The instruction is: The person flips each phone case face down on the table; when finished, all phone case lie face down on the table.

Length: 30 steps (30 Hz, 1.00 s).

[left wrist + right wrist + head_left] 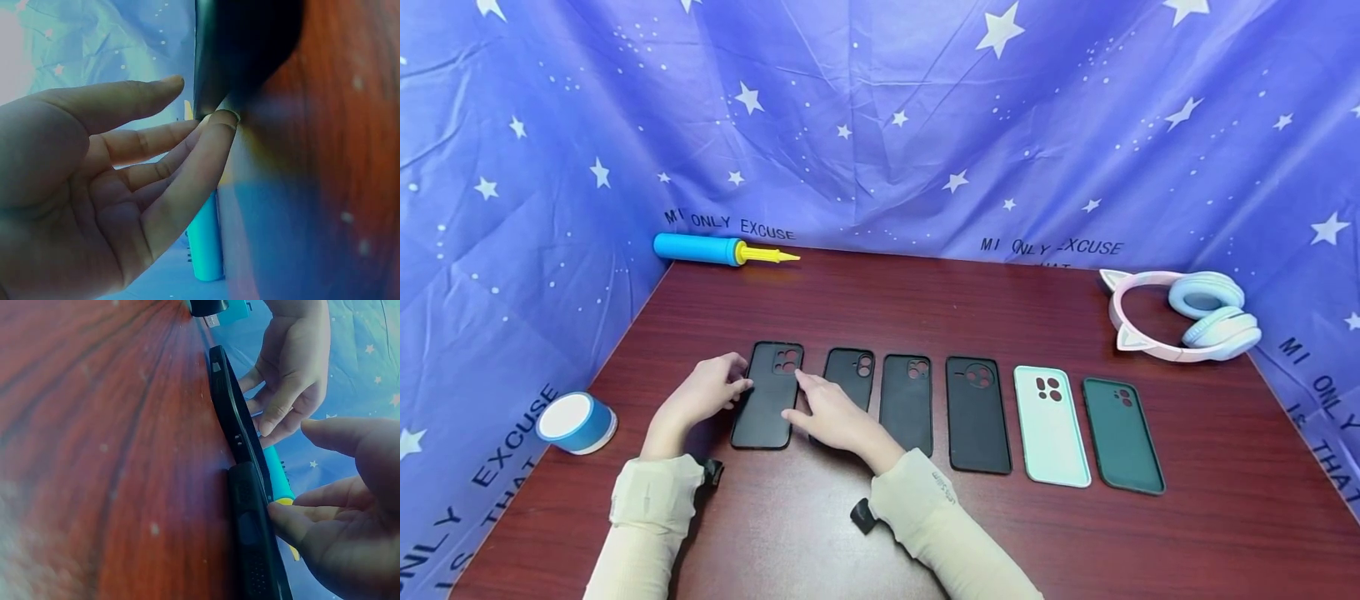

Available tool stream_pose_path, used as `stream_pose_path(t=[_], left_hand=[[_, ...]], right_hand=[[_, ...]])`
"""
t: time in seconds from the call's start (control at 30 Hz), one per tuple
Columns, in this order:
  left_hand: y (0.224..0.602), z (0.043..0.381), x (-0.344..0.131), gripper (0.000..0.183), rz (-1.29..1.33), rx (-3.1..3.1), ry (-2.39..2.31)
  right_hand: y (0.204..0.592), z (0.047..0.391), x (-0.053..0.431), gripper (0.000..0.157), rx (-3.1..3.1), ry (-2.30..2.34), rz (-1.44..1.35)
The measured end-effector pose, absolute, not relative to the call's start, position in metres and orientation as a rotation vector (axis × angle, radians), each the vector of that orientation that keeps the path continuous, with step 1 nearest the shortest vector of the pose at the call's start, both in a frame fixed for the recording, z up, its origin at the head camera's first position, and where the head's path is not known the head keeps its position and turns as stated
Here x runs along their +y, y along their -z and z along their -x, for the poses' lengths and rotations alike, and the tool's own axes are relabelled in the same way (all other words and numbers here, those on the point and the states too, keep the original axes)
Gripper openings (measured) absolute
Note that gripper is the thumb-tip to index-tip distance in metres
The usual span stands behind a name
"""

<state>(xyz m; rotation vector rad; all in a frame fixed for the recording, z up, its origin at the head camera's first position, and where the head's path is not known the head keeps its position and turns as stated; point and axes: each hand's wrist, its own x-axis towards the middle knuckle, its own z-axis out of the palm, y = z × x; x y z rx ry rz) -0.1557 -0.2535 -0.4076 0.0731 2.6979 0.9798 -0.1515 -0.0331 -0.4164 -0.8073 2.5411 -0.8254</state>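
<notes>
The leftmost black phone case (763,412) lies flat on the table, its camera cutouts at the far end. At its left edge is my left hand (703,390); in the left wrist view the fingertips reach the case's edge while the thumb stands apart. My right hand (842,421) is at the right side of that case, index fingertip by its edge and thumb spread. Beneath the right hand, a second black phone case (844,379) is partly covered. Rightward in the row come a third black case (904,408), another with a round camera cutout (977,425), a mint case (1051,442) and a green case (1126,446).
A blue-and-white cylinder (587,427) stands at the table's left edge. Along the back left lies a blue hand pump (700,249) with a yellow nozzle. Cat-ear headphones (1123,317) rest at the back right. A starry purple cloth (880,167) encloses the reddish-brown table (1240,517).
</notes>
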Motion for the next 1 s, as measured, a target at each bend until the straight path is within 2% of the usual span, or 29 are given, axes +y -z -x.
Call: stream_pose_path(t=[0.37, 0.67, 1.0], left_hand=[[0.414, 0.159, -0.26, 0.035, -0.071, 2.678, -1.164], [0.415, 0.158, -0.266, 0.039, -0.057, 2.573, -1.342], [0.414, 0.157, -0.267, 0.039, -0.044, 2.541, -1.462]], right_hand=[[0.419, 0.152, -0.032, 0.07, 2.533, 0.884, 0.799], [0.419, 0.148, -0.036, 0.068, 2.495, 0.869, 0.952], [0.419, 0.148, -0.036, 0.068, 2.455, 0.927, 0.93]])
